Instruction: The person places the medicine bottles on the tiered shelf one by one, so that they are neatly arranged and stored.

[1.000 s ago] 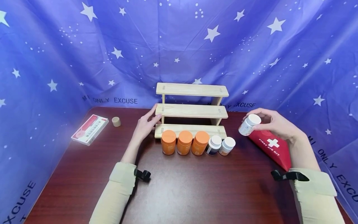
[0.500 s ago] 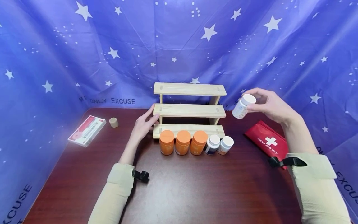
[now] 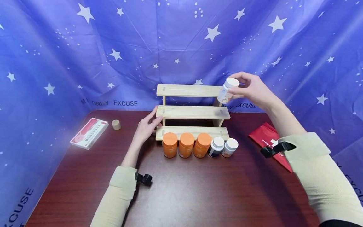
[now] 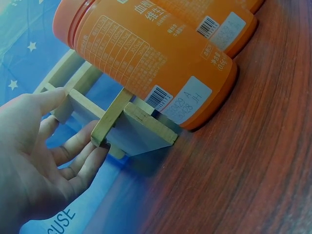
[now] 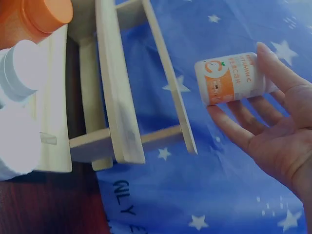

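My right hand pinches a small white vitamin C bottle with an orange label. In the head view the bottle overlaps the right end of the top tier of a three-tier wooden shelf; the right wrist view shows the bottle beside the top plank, apart from it. At the shelf's left end, my left hand holds the frame, its fingertips curled against a plank end. In front of the lowest tier stand several bottles: orange jars, a dark-labelled white-capped bottle and a small white bottle.
On the right of the table lies a red first aid kit pouch, partly behind my right sleeve. A red and white medicine box and a small round wooden piece lie on the left. A blue star-printed curtain surrounds the table.
My right hand has carried the vitamin C bottle up and to the left, from over the red pouch to the shelf's upper right end. The left hand stays at the shelf.
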{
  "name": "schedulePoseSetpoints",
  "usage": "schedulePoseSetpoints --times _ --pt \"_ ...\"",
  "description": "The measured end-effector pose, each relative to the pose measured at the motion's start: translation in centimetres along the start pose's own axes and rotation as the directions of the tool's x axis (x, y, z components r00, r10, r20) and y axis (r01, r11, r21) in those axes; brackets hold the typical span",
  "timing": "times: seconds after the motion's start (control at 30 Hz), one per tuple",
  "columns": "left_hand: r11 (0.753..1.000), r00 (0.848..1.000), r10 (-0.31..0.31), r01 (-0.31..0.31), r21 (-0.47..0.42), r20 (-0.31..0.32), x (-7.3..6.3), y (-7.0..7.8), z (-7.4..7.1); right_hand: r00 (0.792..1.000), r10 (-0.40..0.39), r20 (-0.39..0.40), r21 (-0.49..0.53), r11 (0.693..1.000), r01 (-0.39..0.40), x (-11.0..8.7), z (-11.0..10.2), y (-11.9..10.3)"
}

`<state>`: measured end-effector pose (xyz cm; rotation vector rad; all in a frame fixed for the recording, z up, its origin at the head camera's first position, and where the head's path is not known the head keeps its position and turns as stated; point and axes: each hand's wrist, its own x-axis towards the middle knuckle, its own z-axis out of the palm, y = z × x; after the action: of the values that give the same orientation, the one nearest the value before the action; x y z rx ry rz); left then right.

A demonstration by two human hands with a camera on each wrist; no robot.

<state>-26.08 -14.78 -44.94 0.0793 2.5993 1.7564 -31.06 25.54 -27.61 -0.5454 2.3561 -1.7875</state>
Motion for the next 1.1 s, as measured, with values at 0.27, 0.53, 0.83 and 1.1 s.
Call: schedulePoseSetpoints --times 0.27,0.53,0.83,1.1 --pt "1.000 1.000 0.000 0.000 0.000 0.004 0.1 0.1 0.1 0.999 -0.033 0.002 -0.122 0.992 0.033 2.8 3.0 -1.3" --pt "1.000 1.000 -0.001 0.001 -0.009 0.006 0.0 0.0 0.1 1.000 -0.029 0.004 -0.094 0.995 0.029 5.0 5.7 -2.2" --pt "1.000 1.000 -0.007 0.007 -0.020 0.006 -0.2 0.3 -0.1 1.000 -0.020 0.005 -0.060 0.998 0.020 7.5 8.5 -2.9" --pt "1.000 1.000 -0.004 0.004 -0.016 0.012 -0.2 0.3 -0.1 1.000 -0.006 -0.020 -0.040 0.999 0.005 9.6 10.6 -2.8"
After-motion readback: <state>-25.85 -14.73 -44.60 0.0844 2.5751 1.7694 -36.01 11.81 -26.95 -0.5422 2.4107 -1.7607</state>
